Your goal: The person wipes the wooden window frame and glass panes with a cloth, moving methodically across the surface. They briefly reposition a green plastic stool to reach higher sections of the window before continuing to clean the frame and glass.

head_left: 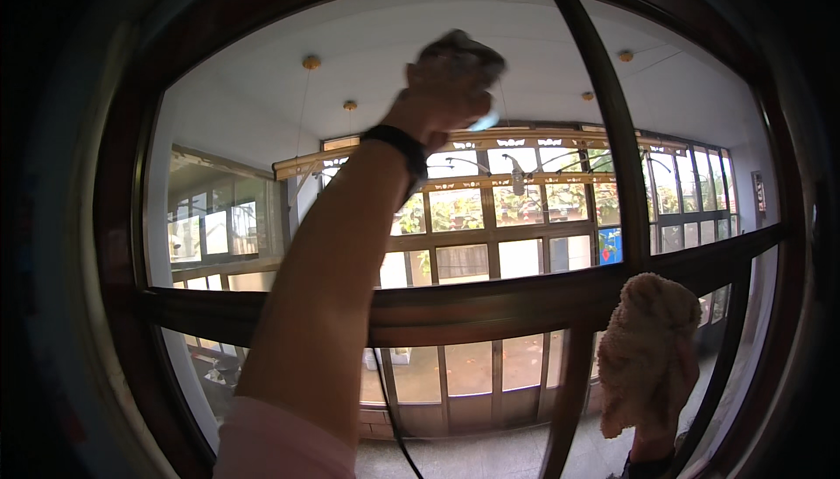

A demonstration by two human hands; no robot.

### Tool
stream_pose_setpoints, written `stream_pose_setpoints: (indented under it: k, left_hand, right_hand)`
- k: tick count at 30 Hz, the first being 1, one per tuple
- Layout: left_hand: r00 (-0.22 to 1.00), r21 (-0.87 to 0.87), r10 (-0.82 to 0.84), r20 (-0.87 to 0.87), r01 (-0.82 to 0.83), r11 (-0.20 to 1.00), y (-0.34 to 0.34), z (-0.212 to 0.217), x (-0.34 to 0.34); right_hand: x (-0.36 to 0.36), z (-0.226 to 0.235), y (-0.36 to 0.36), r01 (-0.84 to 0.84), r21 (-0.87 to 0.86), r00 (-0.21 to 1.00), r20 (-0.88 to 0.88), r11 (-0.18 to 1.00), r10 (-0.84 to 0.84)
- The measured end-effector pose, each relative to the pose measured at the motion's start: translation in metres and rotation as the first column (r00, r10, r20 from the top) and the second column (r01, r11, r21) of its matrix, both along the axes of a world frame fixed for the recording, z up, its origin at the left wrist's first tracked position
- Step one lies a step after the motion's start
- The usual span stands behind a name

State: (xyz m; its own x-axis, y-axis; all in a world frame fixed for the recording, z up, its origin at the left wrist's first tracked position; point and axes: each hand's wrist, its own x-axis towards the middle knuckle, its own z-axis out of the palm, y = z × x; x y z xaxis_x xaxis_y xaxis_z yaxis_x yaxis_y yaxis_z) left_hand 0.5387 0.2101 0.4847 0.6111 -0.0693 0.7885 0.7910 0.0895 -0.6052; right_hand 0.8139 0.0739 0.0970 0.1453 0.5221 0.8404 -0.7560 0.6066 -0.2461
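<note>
Two hands are in view: the left hand (pixel 437 104), raised at the end of an outstretched arm, and the right hand (pixel 685 378), lower and to its right. The left hand is closed around a crumpled grey wad (pixel 460 57), which sits over the top of the fingers; blur hides the individual fingers, and contact between wad and glass cannot be confirmed. A black wristband (pixel 405 148) encircles the wrist directly below this hand, and a pale pink sleeve (pixel 282 444) covers the arm near the elbow. The right hand bears a fluffy beige cloth (pixel 643 348), which extends above and to the left of it; the cloth hides most of the fingers, so their closure cannot be determined. A dark window frame (pixel 472 308) surrounds the work area. Its horizontal rail passes below the left hand, behind the forearm, and runs behind the upper part of the beige cloth; its upright bar (pixel 605 111) stands to the right of the left hand. Beyond the frame, a white ceiling (pixel 542 50) with round yellow fittings (pixel 311 62) lies behind the left hand. Below that hand, in the background, are a row of windows (pixel 459 209) and, toward the right, a blue panel (pixel 610 245). A black cable (pixel 391 400) hangs to the right of the left forearm.
</note>
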Motion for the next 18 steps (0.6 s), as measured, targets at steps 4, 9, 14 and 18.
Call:
stream_pose_setpoints:
  k: [4,9,14,18]
  left_hand:
    - [0.972,-0.026,-0.006,0.234,0.012,1.000,-0.016,0.035,-0.163]
    - [0.912,0.281,0.407,0.057,-0.406,0.870,-0.015,0.048,-0.377]
    - [0.815,0.197,0.492,0.307,-0.560,0.805,-0.037,0.024,-0.525]
    - [0.674,-0.076,0.507,0.537,-0.560,0.825,-0.068,-0.029,-0.583]
  right_hand:
    - [-0.080,-0.013,-0.039,0.114,-0.008,0.993,-0.020,0.993,-0.114]
    - [-0.172,-0.022,-0.050,-0.020,-0.023,1.000,-0.005,1.000,0.020]
    - [-0.229,-0.032,-0.056,-0.009,-0.055,1.000,-0.008,0.998,0.009]
    - [-0.237,-0.034,-0.062,-0.081,-0.021,0.996,-0.027,0.997,0.080]
